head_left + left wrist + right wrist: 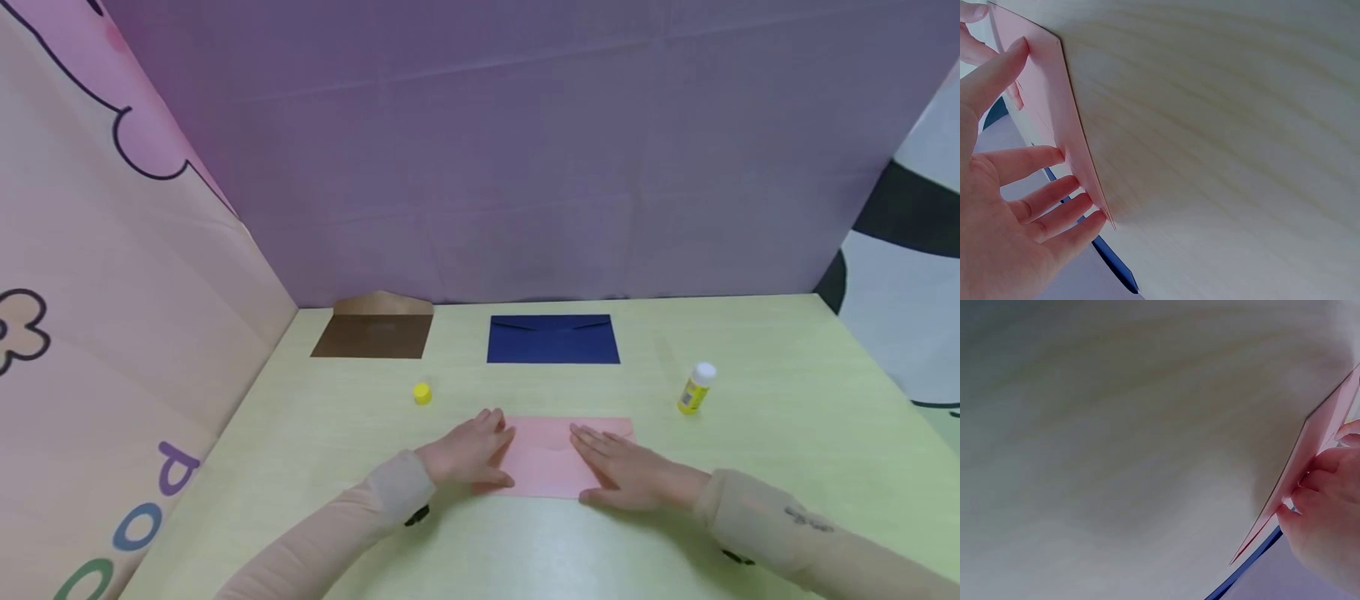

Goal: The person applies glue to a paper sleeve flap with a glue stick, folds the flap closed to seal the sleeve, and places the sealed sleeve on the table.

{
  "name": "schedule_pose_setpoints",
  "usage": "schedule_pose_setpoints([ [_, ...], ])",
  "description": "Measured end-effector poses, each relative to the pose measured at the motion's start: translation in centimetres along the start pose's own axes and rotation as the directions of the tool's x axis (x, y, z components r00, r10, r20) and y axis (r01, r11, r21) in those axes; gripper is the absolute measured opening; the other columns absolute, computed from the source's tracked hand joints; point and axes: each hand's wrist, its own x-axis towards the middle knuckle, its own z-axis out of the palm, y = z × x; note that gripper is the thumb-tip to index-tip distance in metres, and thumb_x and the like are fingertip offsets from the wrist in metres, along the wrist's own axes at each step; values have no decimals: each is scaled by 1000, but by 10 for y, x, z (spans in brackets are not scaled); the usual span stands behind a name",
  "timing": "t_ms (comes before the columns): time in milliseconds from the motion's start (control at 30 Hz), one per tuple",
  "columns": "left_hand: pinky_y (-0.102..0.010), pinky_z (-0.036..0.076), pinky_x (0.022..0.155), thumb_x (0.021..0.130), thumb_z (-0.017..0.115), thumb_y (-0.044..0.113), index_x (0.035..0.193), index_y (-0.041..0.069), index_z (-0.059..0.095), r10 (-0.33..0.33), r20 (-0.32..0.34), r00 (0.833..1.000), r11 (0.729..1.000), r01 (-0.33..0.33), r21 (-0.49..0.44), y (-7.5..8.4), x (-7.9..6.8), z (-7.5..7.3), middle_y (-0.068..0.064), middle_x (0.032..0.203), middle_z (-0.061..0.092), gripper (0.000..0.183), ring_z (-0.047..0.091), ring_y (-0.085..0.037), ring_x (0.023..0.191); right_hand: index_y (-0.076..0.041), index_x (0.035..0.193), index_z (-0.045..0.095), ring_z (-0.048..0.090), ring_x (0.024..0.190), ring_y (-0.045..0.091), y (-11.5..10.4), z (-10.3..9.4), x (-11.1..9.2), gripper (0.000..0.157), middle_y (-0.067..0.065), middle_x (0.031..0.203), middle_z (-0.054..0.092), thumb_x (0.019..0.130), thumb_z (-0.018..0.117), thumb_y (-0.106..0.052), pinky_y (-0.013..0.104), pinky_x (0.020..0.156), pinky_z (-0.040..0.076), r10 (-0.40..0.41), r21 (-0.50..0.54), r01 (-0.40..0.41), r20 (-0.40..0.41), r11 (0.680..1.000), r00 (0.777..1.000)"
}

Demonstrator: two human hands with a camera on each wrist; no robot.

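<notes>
Both your left hand [468,451] and right hand [628,469] rest, fingers loosely extended, on the pink envelope [543,462], nearer you than the navy envelope [553,343]; pressing evenly outward should flatten it best.

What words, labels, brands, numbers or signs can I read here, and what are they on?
"ood": coloured letters on the left backdrop; the frame edge may cut off more.
Print on the white-capped yellow tube: too small to read.
Dark mark on the right sleeve: too blurred to tell if it is writing.
</notes>
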Motion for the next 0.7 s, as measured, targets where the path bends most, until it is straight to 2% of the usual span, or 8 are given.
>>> schedule_pose_setpoints([
  [167,-19,40,74,75,59,55,126,7,48,12,-6,1000,1000,-12,-6,0,0,-1,-4,109,41,71,38,-14,91,6,136,23,18,131,33,2,2,-4,82,20,143,16,86,38,-57,44,104,21,2,-31,-3,-23,1000,1000],
  [400,-19,41,74,74,61,54,123,7,50,-8,-7,1000,1000,8,-18,1,1,-2,-4,108,41,69,38,-13,90,13,132,26,19,129,38,-4,-1,-6,86,28,140,18,85,40,-57,45,104,21,29,-104,-32,-28,994,999],
  [567,-20,43,76,72,65,50,116,9,56,-54,10,999,996,54,-74,6,0,-5,-3,108,46,60,42,-13,91,12,131,28,20,128,39,-10,-7,-4,83,28,140,19,84,45,-54,47,103,22,71,-88,-72,-4,994,997],
  [700,-22,44,79,74,68,42,110,11,60,-71,-8,997,992,70,-110,10,-3,-6,-2,108,49,48,45,-14,93,9,131,33,24,127,39,-8,-9,-5,78,27,139,22,84,48,-51,48,102,24,92,-45,-94,-33,995,995],
])
